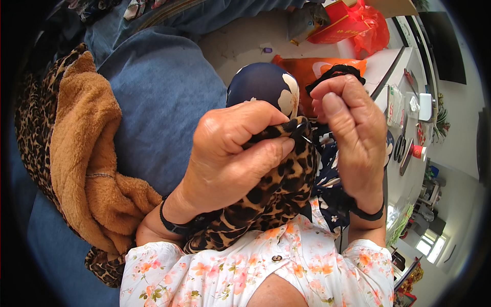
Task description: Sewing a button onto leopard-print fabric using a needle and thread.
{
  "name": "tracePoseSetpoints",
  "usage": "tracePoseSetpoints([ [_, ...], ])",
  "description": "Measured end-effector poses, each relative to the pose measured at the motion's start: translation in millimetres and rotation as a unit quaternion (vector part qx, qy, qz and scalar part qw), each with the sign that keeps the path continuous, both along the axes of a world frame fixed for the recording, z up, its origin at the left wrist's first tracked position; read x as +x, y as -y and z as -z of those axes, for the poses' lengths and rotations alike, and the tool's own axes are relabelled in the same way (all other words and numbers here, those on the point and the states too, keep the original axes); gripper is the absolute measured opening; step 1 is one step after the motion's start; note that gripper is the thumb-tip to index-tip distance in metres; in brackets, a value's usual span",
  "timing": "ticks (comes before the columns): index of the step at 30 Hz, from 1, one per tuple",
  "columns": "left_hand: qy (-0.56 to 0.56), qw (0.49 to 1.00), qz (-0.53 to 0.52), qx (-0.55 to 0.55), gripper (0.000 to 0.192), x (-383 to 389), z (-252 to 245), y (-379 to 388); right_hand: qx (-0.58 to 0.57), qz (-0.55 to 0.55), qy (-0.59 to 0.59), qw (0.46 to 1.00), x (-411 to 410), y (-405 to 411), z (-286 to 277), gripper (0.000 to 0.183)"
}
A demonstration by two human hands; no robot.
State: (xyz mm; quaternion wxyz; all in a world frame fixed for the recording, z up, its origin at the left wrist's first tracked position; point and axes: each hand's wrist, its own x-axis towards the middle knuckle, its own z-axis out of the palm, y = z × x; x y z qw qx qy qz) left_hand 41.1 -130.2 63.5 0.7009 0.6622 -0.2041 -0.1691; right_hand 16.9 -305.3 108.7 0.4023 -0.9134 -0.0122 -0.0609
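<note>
My left hand [234,157] pinches the folded edge of a leopard-print garment [276,184] between thumb and fingers. A small dark glossy piece [299,130], perhaps a button or hook, sits at that edge, and a thin metal tip like a needle's [307,140] sticks out beside it. To the right my right hand [351,134] is raised apart from the cloth, fingers curled in. Whether it holds a thread is too fine to see. Behind its fingertips shows a black stringy bundle [337,73]. The garment lies over my lap, partly on dark blue floral trousers [257,86].
At left, brown fleece with leopard-print cloth [82,153] lies on a blue-covered seat [161,99]. Orange [295,73] and red [341,27] bags stand ahead, near a small purple object [267,50] on the floor. Scissors [400,147] and a phone-like object [406,161] lie on the right-hand table [410,188].
</note>
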Motion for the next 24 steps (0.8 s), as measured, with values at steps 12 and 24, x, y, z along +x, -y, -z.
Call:
tracePoseSetpoints([
  [12, -0.167, 0.964, 0.083, -0.19, 0.016, 9, 16, 3, 0.491, -0.083, -0.401, 0.769, 14, 42, 38, 0.016],
  [24, -0.182, 0.95, 0.106, -0.23, 0.022, 11, 21, 1, 0.616, -0.069, -0.442, 0.648, 7, 30, 43, 0.016],
])
